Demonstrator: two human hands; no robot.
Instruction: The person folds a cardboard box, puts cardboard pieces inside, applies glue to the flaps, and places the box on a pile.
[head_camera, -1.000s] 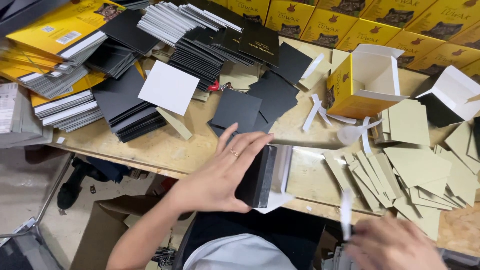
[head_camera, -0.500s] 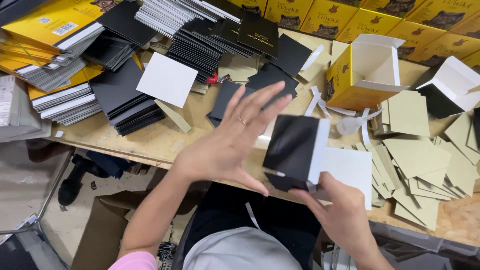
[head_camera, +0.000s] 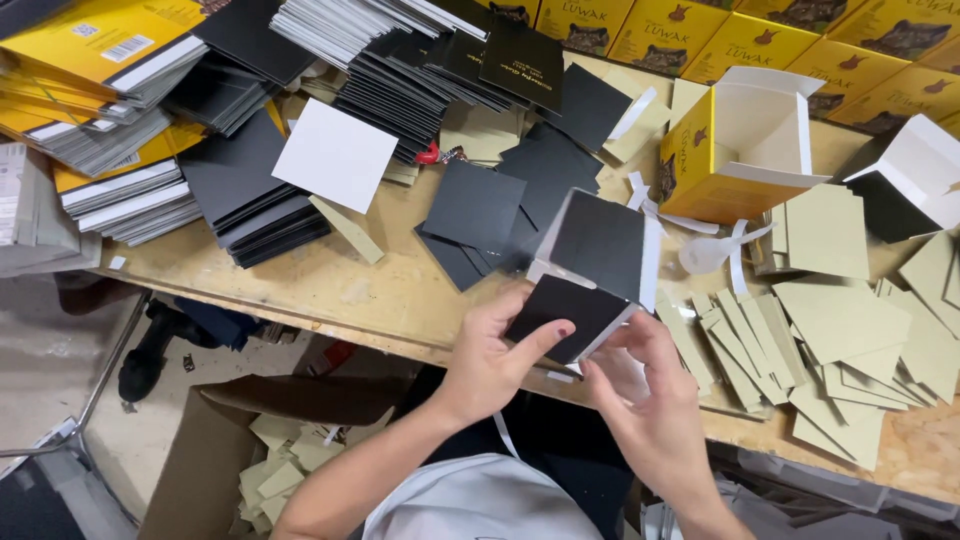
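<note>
Now the left hand (head_camera: 490, 365) has closed on the black folded box (head_camera: 585, 275), thumb across its lower panel, where half a second ago its fingers were spread wide against it. The right hand (head_camera: 650, 395) has risen to pinch the box's lower right edge. The box is held over the near edge of the table (head_camera: 380, 290), tilted more open. Its inside is hidden, and the right fingertips are partly covered by a white flap.

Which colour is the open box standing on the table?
Yellow outside, white inside; the open box shows in the head view.
</note>
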